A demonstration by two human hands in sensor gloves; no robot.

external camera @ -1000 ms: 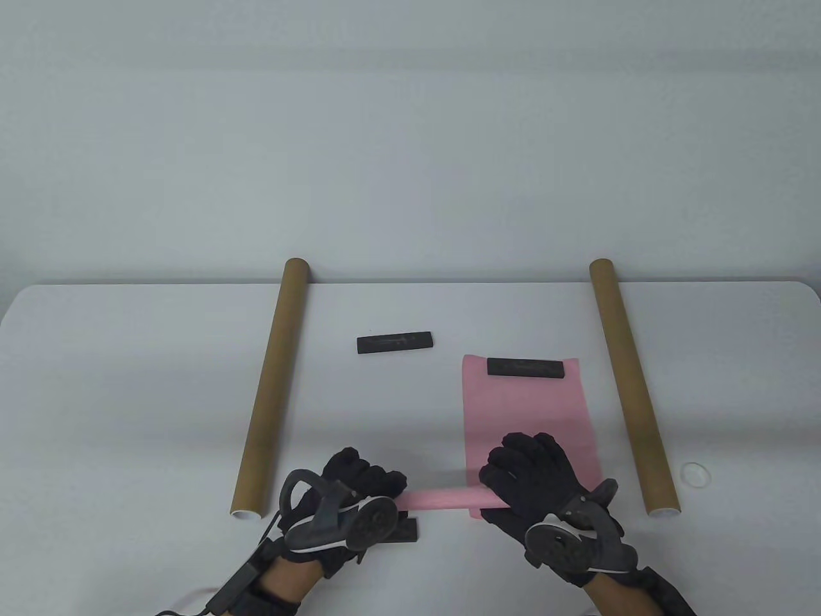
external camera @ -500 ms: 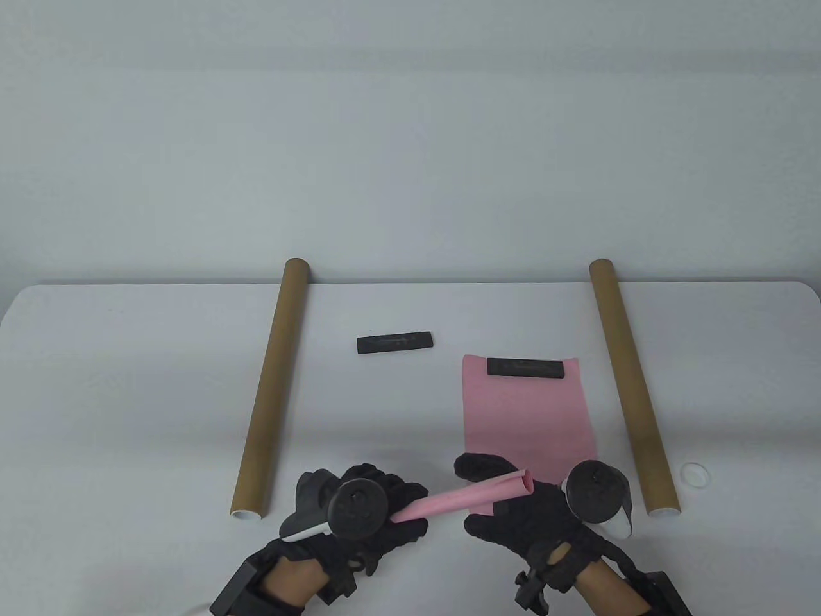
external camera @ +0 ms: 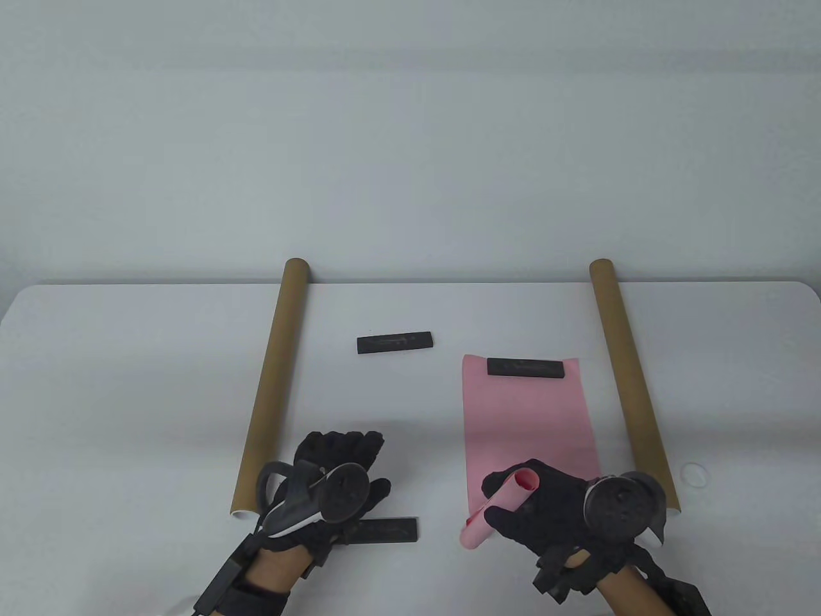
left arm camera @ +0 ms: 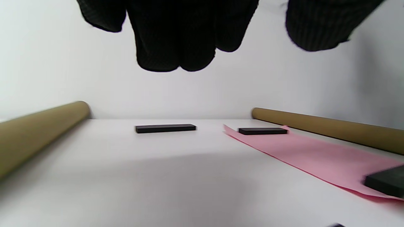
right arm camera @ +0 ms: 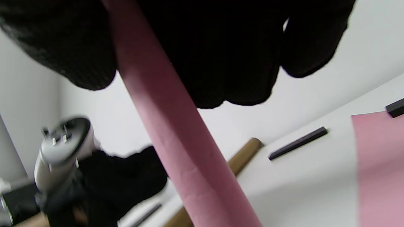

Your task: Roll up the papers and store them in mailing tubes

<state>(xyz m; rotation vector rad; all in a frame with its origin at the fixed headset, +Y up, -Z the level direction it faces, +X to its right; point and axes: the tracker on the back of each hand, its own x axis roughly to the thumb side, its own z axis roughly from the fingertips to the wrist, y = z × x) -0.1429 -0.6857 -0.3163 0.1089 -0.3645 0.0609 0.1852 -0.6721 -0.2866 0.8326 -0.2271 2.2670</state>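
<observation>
The right hand point(external camera: 545, 513) has its fingers curled round a rolled pink paper point(external camera: 497, 513), held tilted above the table point(external camera: 128, 359) near the front edge. Most of the roll's middle is hidden inside the glove; only its open upper end and its lower end stick out in the table view. In the right wrist view the roll crosses the frame as a blurred pink bar, cut off at the top and the bottom.

The left hand point(external camera: 333, 475) holds nothing. Its fingers hang loose and apart above the table, and in the left wrist view only their tips show at the top edge. That hand and its tracker cover the left end of a black bar point(external camera: 388, 530) lying by the front edge.

A flat pink sheet point(external camera: 526, 417) lies right of centre. Its near end is hidden behind the right hand and the roll. A second black bar point(external camera: 526, 367) lies on its far end. A third black bar point(external camera: 394, 342) lies on the bare table left of the sheet.

Two brown cardboard tubes lie on the table: the left tube point(external camera: 272, 385) and the right tube point(external camera: 632, 385), one on each side. The right tube's near end is partly covered by the right tracker. A small clear round thing point(external camera: 695, 473) beside that tube is too faint to make out.

The count is two pink papers, two tubes, three black bars.
</observation>
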